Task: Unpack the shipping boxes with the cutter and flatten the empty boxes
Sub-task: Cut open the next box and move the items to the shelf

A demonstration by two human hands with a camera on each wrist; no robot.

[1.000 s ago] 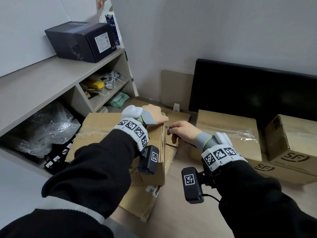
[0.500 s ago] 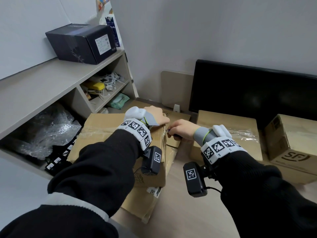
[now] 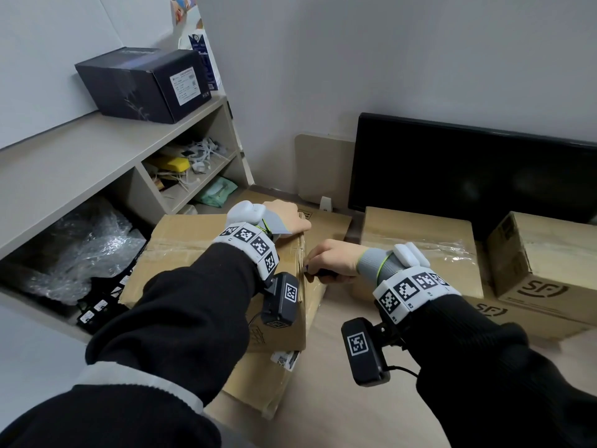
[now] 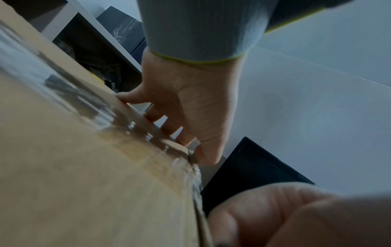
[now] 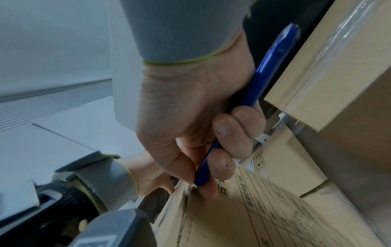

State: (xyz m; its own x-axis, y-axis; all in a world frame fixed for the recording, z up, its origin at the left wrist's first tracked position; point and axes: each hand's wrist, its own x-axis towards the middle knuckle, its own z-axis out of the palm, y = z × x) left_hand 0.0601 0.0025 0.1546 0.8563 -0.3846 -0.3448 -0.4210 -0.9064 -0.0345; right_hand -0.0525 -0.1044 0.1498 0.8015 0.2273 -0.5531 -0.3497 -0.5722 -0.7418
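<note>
Pale wood desk (image 3: pixel 323 399) against a grey wall carries several taped cardboard boxes, with a dark monitor (image 3: pixel 468 179) behind them and a shelf unit (image 3: pixel 97 156) to the left. The nearest shipping box (image 3: pixel 200 240) sits on a flattened carton at the desk's left. The left hand (image 3: pixel 284 218) lies over its far top corner, fingers hooked over the far edge and thumb on the near side, bracing it. The right hand (image 3: pixel 329 257) is curled tight round a blue-handled cutter (image 5: pixel 264 80), tip at the taped seam on the box's right edge; the blade itself probably sits in the tape, though it is too hidden to be sure.

Corrugated board like this is stiff yet light, so the box would likely slide under the knife unless pinned; the glossy tape is slick, so a hold on bare cardboard corners seems safer. Two boxes at the right show an "SF" logo (image 3: pixel 542 289). The printed table on the flap under the right hand and the white label on the black box (image 3: pixel 145 82) on the shelf are unreadable.
</note>
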